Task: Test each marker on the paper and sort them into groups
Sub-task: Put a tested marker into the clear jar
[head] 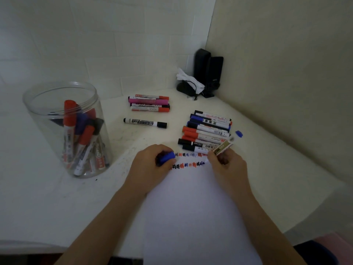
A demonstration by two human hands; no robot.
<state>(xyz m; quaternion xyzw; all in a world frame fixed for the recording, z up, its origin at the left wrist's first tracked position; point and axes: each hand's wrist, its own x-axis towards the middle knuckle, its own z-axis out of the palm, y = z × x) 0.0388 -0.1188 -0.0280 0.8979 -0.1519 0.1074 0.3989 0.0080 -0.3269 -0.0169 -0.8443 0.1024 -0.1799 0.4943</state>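
marker (222, 149) in right hand (227, 165), tip on paper (191, 203)

Marker (222, 149) in right hand (227, 163) — on paper (191, 197)

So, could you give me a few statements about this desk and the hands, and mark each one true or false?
1. The left hand holds a blue cap. True.
2. The clear jar lies tipped on its side. False: it stands upright with markers inside.
3. The right hand holds a marker over the paper. True.
4. The paper has no marks yet. False: two rows of test marks run across its top.
5. A lone black-capped marker lies between two groups of markers. True.
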